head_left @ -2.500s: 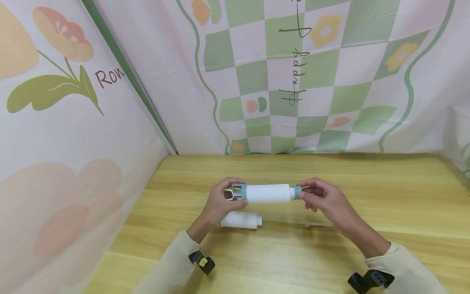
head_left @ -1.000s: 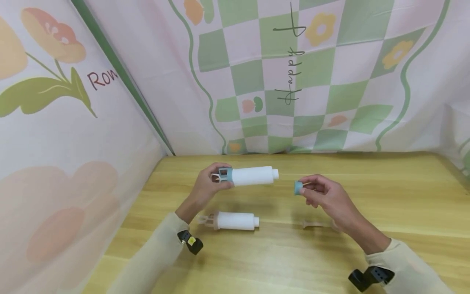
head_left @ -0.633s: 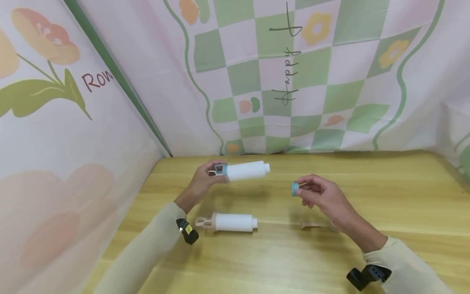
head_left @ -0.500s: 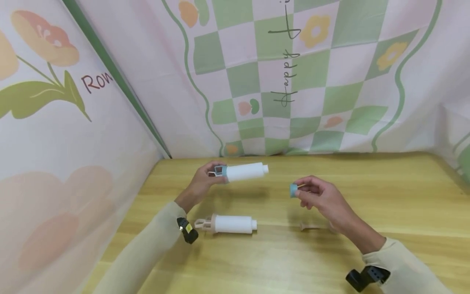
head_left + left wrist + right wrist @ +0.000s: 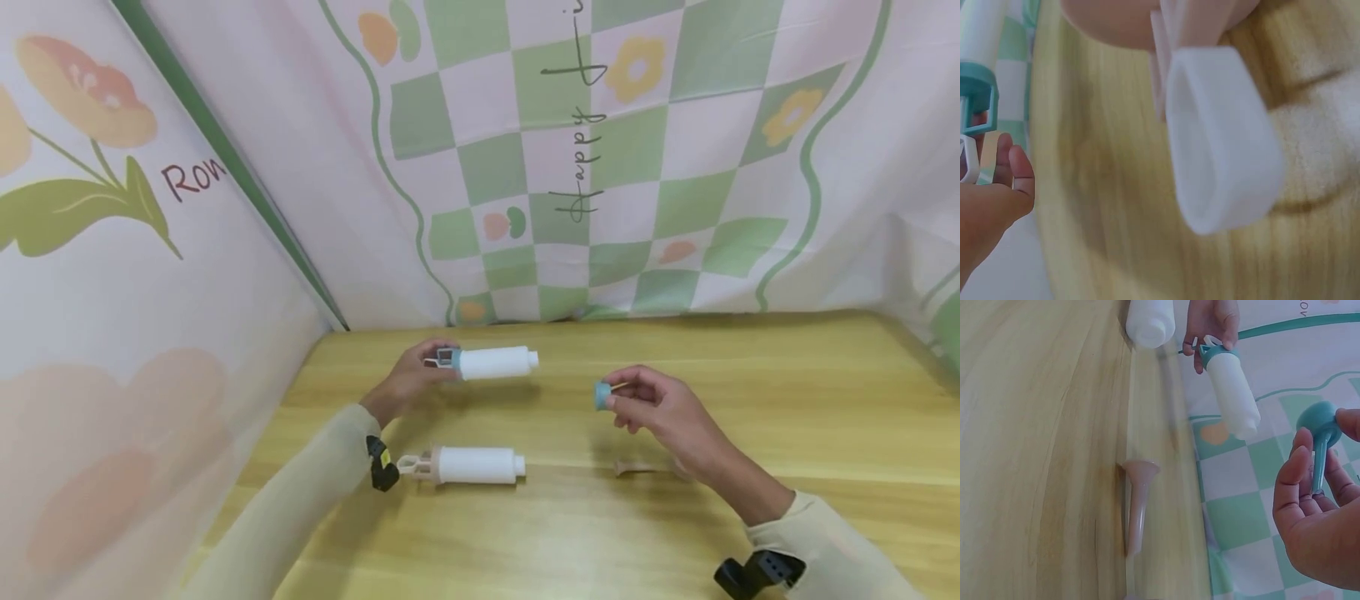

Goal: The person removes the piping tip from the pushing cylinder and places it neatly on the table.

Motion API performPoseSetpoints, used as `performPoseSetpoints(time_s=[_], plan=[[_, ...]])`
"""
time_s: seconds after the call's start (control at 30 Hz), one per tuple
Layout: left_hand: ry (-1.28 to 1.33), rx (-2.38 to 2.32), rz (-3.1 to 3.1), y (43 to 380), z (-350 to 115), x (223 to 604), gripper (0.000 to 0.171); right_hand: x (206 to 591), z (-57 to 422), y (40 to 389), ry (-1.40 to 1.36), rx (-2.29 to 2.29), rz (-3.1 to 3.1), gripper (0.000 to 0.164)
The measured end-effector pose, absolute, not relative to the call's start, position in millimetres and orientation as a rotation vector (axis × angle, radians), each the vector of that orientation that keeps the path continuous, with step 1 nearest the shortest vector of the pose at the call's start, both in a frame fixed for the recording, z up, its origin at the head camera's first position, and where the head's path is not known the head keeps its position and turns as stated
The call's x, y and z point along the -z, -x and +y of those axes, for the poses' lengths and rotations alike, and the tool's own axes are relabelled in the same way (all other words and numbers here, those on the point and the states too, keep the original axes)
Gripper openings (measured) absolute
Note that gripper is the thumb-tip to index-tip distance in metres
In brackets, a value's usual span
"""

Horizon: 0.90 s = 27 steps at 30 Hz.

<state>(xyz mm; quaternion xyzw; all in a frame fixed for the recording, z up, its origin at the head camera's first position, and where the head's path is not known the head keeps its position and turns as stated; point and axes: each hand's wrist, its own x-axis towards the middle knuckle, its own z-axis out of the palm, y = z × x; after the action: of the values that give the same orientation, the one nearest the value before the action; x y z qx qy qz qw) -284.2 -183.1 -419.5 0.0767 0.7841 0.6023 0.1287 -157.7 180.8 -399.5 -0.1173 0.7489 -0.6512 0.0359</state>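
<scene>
In the head view, my left hand (image 5: pixel 416 372) holds a white plastic bottle (image 5: pixel 495 362) by its teal collar, from which a loop-shaped white end juts out. The bottle lies nearly level, its narrow neck pointing right, uncapped. My right hand (image 5: pixel 663 410) pinches a small teal cap (image 5: pixel 602 396) to the right of that neck, a gap between them. A slim teal stem (image 5: pixel 1319 464) runs from this cap toward my palm in the right wrist view. Nearer my body, a second white bottle (image 5: pixel 476 465) with a pink collar and white loop (image 5: pixel 1229 144) lies on the table.
A pink flared nozzle-like piece (image 5: pixel 633 467) lies on the wooden table (image 5: pixel 555 542) beneath my right hand, partly hidden by it. Patterned cloth (image 5: pixel 555 167) hangs behind the table, and another cloth wall (image 5: pixel 172 292) stands at the left.
The teal cap, earlier at the bottle's neck, has come away in my right hand. My left hand has drawn the bottle left; over the last half second it has dropped slightly.
</scene>
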Motion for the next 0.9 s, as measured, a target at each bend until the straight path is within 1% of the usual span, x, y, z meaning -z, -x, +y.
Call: performPoseSetpoints(time_s=[0.27, 0.67, 0.9], plan=[[-0.193, -1.788, 2.257, 291, -186, 432, 0.051, 402, 183, 157, 0.332, 1.976, 2.318, 0.037], [-0.160, -1.695, 2.254, 296, -180, 438, 0.053, 406, 189, 156, 0.317, 1.951, 2.347, 0.037], [-0.133, -1.694, 2.246, 295, -176, 438, 0.050, 405, 193, 159, 0.296, 1.947, 2.354, 0.039]])
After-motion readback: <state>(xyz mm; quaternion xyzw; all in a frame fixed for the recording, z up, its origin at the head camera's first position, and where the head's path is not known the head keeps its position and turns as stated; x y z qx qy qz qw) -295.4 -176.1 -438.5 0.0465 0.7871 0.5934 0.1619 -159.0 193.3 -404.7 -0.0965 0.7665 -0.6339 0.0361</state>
